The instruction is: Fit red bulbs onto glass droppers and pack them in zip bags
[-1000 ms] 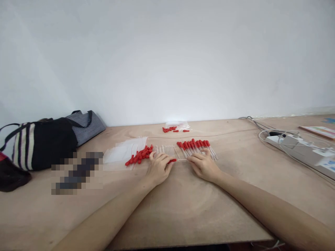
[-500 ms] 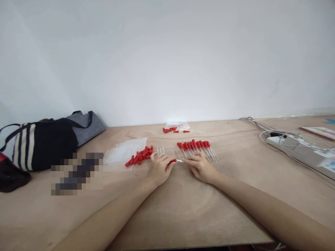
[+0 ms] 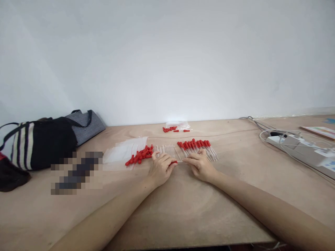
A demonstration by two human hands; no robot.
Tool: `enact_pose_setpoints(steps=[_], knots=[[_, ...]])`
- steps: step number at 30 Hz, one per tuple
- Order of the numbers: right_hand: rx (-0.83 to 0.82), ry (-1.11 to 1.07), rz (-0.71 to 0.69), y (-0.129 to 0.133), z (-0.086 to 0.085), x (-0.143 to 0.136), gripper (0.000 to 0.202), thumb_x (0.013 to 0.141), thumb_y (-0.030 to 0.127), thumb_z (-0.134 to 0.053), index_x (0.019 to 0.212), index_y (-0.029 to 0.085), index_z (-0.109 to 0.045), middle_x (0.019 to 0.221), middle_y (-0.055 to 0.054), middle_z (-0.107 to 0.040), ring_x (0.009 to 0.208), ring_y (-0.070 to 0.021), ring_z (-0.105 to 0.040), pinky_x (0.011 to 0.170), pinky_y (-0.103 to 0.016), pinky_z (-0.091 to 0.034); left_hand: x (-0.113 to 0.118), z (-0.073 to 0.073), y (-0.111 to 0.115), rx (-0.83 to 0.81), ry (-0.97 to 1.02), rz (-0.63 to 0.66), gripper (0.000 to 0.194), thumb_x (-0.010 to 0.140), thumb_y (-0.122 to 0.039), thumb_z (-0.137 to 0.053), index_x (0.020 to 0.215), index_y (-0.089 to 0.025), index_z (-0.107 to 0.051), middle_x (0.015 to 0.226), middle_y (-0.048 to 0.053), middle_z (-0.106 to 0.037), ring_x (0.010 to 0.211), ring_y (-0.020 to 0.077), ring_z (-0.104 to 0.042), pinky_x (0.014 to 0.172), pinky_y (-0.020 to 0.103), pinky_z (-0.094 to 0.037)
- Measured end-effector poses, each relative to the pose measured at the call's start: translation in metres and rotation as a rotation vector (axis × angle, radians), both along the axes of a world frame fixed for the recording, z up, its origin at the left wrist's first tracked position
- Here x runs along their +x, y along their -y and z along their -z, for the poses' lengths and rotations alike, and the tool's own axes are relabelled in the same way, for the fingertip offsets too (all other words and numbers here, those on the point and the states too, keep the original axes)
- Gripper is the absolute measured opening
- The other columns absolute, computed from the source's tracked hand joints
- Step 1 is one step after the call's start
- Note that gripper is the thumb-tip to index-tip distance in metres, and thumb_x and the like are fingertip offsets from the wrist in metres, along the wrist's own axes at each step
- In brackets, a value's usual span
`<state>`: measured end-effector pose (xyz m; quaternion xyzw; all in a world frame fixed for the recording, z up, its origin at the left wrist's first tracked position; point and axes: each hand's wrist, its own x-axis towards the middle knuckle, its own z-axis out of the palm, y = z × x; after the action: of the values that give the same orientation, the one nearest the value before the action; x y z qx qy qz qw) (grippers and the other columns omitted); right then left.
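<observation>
Left hand (image 3: 161,169) grips a red bulb (image 3: 175,162), right hand (image 3: 201,167) a clear tube (image 3: 180,161), apparently joined, between near and far edges of bench (image 3: 188,212). Capped tubes (image 3: 200,145) lie rowed; bare tubes (image 3: 166,150), loose bulbs (image 3: 140,156) remain.

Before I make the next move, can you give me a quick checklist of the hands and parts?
1. Left hand gripping a red bulb: ok, pinched by thumb and fingers.
2. Right hand gripping a clear tube: ok, its exposed part points toward the bulb.
3. Tube seated fully in the bulb: cannot tell, the joint is too small to judge.
4. Right hand clear of the capped tubes: cannot tell, its fingers overlap their near ends in this view.
5. Loose bulbs in supply: ok, a pile lies left of the left hand.
6. Bare tubes in supply: ok, a row lies just beyond the left hand.
</observation>
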<state>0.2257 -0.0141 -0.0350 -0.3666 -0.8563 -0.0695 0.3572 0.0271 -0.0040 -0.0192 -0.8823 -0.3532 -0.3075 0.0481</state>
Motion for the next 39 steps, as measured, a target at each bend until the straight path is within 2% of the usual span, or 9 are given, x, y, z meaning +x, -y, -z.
enact_pose_setpoints(steps=[8,17,24,28,34,39], knots=[[-0.127,0.002,0.006,0.003,-0.003,-0.004,0.020,0.079,0.014,-0.041,0.082,0.016,-0.061,0.069,-0.002,-0.057,0.062,-0.0114,-0.044,0.068,-0.030,-0.019,0.001,-0.001,0.001,0.029,-0.010,0.035,0.018,0.084,-0.024,-0.043,0.076,-0.020,-0.057,0.073,-0.001,-0.063,0.077,0.0155,-0.053,0.088,0.041,-0.018],[-0.335,-0.057,0.008,0.004,-0.009,-0.011,0.019,0.079,0.012,-0.042,0.076,0.018,-0.061,0.069,0.000,-0.059,0.061,-0.0105,-0.046,0.068,-0.030,-0.020,0.000,-0.003,0.003,0.047,-0.025,0.059,0.016,0.083,-0.023,-0.043,0.076,-0.020,-0.058,0.073,0.000,-0.063,0.078,0.0160,-0.053,0.088,0.042,-0.018],[-0.508,-0.105,0.001,0.002,-0.013,-0.012,0.019,0.079,0.016,-0.044,0.070,0.017,-0.061,0.067,0.001,-0.061,0.061,-0.0110,-0.050,0.071,-0.030,-0.026,0.000,-0.003,0.003,0.052,-0.055,0.080,0.016,0.083,-0.023,-0.043,0.077,-0.021,-0.057,0.073,-0.001,-0.064,0.080,0.0159,-0.054,0.090,0.041,-0.017],[-0.576,-0.124,-0.025,0.000,-0.014,-0.011,0.019,0.079,0.017,-0.043,0.070,0.016,-0.060,0.064,0.001,-0.060,0.059,-0.0111,-0.050,0.064,-0.026,-0.031,0.000,-0.004,0.002,0.048,-0.070,0.088,0.016,0.083,-0.024,-0.043,0.078,-0.021,-0.058,0.074,-0.001,-0.065,0.081,0.0157,-0.054,0.092,0.042,-0.015],[-0.519,-0.096,-0.087,0.002,-0.022,-0.007,0.019,0.080,0.018,-0.043,0.077,0.017,-0.062,0.067,-0.001,-0.060,0.060,-0.0112,-0.051,0.059,-0.023,-0.033,-0.006,-0.008,-0.001,0.058,-0.085,0.058,0.015,0.083,-0.026,-0.044,0.081,-0.023,-0.058,0.076,-0.002,-0.065,0.082,0.0158,-0.054,0.094,0.043,-0.012],[-0.334,-0.076,-0.036,0.005,-0.018,-0.008,0.019,0.081,0.017,-0.044,0.078,0.016,-0.062,0.067,-0.003,-0.058,0.064,-0.0128,-0.052,0.066,-0.027,-0.033,-0.008,-0.007,0.000,0.074,-0.044,0.054,0.015,0.083,-0.026,-0.045,0.077,-0.021,-0.058,0.073,-0.002,-0.064,0.079,0.0151,-0.054,0.094,0.042,-0.012]])
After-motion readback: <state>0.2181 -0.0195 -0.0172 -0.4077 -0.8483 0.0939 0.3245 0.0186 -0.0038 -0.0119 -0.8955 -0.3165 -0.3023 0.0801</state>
